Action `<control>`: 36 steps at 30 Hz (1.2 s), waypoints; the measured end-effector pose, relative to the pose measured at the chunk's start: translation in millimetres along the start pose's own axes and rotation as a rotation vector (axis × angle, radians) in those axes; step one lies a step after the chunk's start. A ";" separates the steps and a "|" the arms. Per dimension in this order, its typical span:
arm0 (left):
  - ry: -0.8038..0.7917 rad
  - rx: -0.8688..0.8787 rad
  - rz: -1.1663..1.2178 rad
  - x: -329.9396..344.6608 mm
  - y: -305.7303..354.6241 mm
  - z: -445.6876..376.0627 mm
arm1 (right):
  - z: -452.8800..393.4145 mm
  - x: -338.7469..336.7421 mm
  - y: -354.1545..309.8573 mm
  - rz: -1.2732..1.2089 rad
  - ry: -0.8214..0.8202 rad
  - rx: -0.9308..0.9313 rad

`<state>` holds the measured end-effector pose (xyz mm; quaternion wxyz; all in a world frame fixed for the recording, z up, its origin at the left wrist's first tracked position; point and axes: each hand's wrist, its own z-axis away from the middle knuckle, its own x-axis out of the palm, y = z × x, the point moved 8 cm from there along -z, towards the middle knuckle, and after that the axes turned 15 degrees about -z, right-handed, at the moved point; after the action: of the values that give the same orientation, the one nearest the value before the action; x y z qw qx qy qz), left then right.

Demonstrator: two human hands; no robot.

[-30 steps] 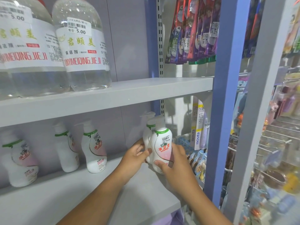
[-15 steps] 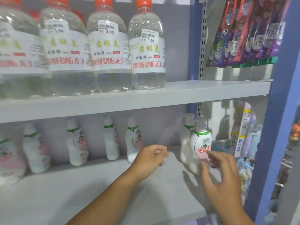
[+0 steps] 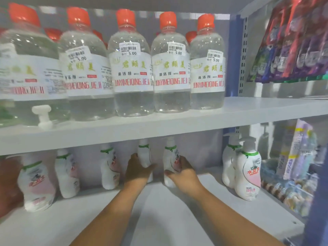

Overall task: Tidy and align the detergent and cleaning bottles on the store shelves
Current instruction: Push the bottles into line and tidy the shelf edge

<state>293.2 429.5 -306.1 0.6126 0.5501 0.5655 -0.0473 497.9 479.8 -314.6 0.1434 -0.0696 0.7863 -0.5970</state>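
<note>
White pump bottles with green collars and pink labels stand along the back of the lower shelf [image 3: 159, 219]. My left hand [image 3: 137, 170] grips one white pump bottle [image 3: 144, 154] near the middle. My right hand [image 3: 182, 172] grips the neighbouring pump bottle [image 3: 170, 157] just to its right. Two more pump bottles [image 3: 247, 173] stand together at the shelf's right end, apart from both hands. Several others, among them a near one [image 3: 36, 185], stand to the left. Clear cleaner bottles with orange caps [image 3: 133, 68] line the upper shelf.
A loose white pump head [image 3: 42, 115] lies on the upper shelf at the left. A blue upright post [image 3: 234, 55] bounds the shelves on the right. Hanging packets [image 3: 292, 41] and small goods [image 3: 291, 189] fill the bay beyond it.
Both hands left the right-end pump bottles and moved left and deeper, and each now holds a bottle at the back. The view has shifted left and up.
</note>
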 end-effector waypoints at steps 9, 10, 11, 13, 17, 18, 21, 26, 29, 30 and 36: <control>-0.205 0.158 0.321 6.6 25.3 28.6 | 63.2 -67.6 -15.4 0.037 0.202 -0.118; -0.244 0.179 0.403 10.9 35.4 36.9 | 73.4 -79.6 -15.8 0.030 0.231 -0.136; -0.282 0.201 0.467 14.7 46.2 45.5 | 82.1 -90.6 -15.0 0.032 0.251 -0.148; -0.365 0.247 0.527 26.3 68.1 62.6 | 96.5 -110.7 -11.2 0.067 0.292 -0.171; -0.463 0.334 0.556 59.2 100.8 87.6 | 114.4 -135.9 -4.7 0.187 0.384 -0.236; -0.486 0.353 0.563 67.4 107.2 92.5 | 116.1 -139.5 -4.6 0.215 0.402 -0.242; -0.561 0.387 0.623 83.0 122.5 104.6 | 115.0 -145.6 -5.6 0.330 0.438 -0.250; -0.506 0.386 0.606 89.4 129.2 106.6 | 117.4 -147.6 -0.9 0.308 0.452 -0.252; -0.480 0.339 0.644 99.2 118.0 101.8 | 118.7 -147.9 2.5 0.281 0.449 -0.256; -0.486 0.349 0.644 101.6 115.9 101.7 | 118.8 -148.1 3.0 0.275 0.454 -0.258; -0.471 0.352 0.632 104.0 116.9 106.0 | 117.0 -148.6 4.5 0.286 0.491 -0.267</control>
<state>477.6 456.7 -337.0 0.6060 0.7667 0.1974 -0.0773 675.3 415.3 -326.6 0.0214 0.1695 0.8706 -0.4613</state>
